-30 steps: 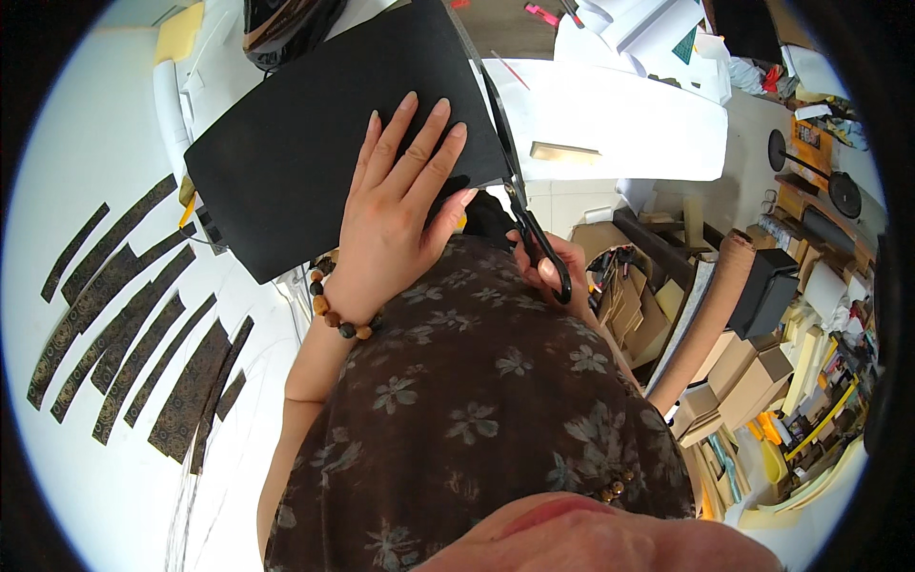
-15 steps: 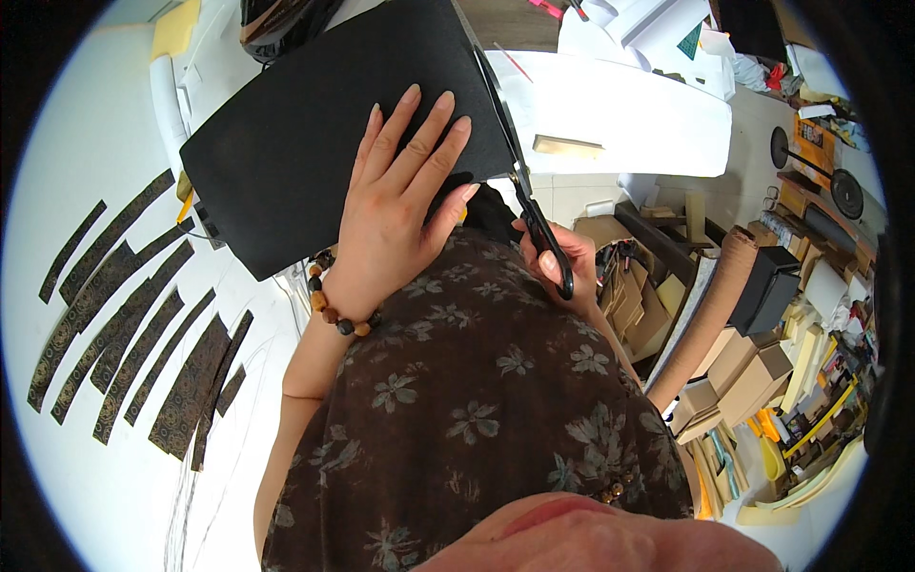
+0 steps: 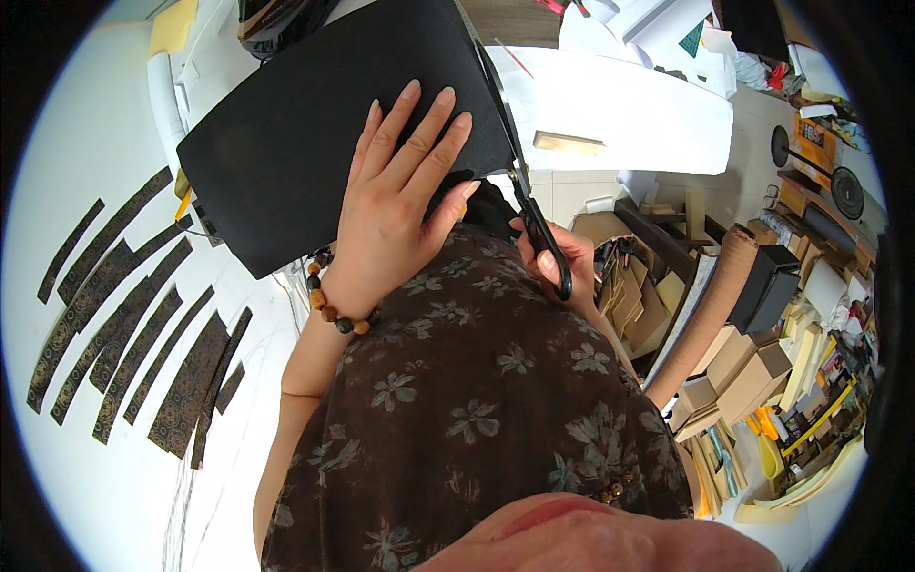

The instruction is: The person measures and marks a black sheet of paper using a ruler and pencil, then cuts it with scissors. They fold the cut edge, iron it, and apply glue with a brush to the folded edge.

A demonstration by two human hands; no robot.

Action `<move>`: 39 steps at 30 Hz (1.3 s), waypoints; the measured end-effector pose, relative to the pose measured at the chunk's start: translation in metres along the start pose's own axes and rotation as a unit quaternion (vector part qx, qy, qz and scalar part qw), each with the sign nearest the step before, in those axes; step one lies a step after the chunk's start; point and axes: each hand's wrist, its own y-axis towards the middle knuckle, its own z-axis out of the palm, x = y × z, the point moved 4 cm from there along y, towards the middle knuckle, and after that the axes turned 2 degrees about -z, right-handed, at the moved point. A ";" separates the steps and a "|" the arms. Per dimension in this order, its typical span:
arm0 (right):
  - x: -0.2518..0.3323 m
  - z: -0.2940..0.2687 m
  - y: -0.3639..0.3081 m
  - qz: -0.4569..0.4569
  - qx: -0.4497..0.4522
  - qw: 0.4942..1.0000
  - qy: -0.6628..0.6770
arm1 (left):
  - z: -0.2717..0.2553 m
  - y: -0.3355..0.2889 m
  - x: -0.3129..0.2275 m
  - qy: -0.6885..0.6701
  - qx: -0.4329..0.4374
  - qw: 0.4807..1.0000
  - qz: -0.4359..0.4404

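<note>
My left hand (image 3: 393, 205) lies flat on a black board-like surface (image 3: 276, 143), fingers stretched toward its far side and thumb out to the right. Whether a separate black sheet covers the surface, I cannot tell. Along its right edge runs the long dark blade arm of what looks like a guillotine paper cutter (image 3: 502, 100). The arm ends near me in a black handle (image 3: 550, 243). My right hand (image 3: 570, 257) is closed around that handle, thumb on top, with some fingers hidden behind it. The blade arm lies close against the board's edge.
Several dark gold-patterned strips (image 3: 119, 286) lie on the white table (image 3: 257, 448) at left. A small flat beige bar (image 3: 569, 144) rests on a white sheet (image 3: 658, 114) beyond the cutter. Cardboard boxes (image 3: 748, 372), a brown roll (image 3: 701, 315) and stacked offcuts crowd the right side.
</note>
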 end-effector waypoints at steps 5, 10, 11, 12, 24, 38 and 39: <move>-0.003 -0.002 0.000 0.004 0.004 1.000 0.012 | -0.001 0.001 0.000 -0.002 -0.003 1.000 0.002; -0.004 0.000 0.000 0.003 0.006 1.000 0.014 | -0.001 0.000 -0.001 -0.003 -0.004 1.000 0.001; -0.005 0.000 0.000 0.004 0.006 1.000 0.016 | -0.001 0.000 -0.001 -0.004 -0.004 1.000 0.002; -0.004 0.000 0.000 0.003 0.005 1.000 0.013 | -0.001 0.001 0.000 -0.003 -0.004 1.000 0.002; -0.006 -0.002 -0.002 -0.013 0.001 1.000 0.011 | -0.001 0.001 -0.001 0.002 -0.003 1.000 -0.001; -0.001 0.002 -0.004 0.004 0.000 1.000 0.011 | -0.001 0.000 -0.001 0.004 0.000 1.000 -0.002; 0.000 0.002 -0.004 0.007 0.000 1.000 0.010 | 0.000 0.000 0.000 0.003 0.000 1.000 -0.002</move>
